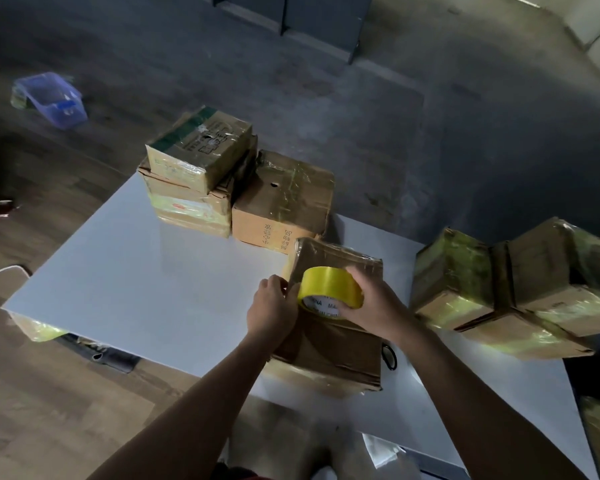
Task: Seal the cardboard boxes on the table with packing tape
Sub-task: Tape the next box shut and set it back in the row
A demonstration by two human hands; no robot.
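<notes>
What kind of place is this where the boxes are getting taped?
Likely a makeshift packing spot in a storeroom or warehouse: taped brown cardboard boxes stacked on a white table, a roll of yellow packing tape gripped in the right hand, and a grey floor beyond with a purple plastic bin.

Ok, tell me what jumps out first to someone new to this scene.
The yellow tape roll stands out, gripped by the right hand over the cardboard box at the white table's near edge, with the left hand at its side. Behind stand stacked taped boxes; a blue bin lies on the floor, far left.
</notes>
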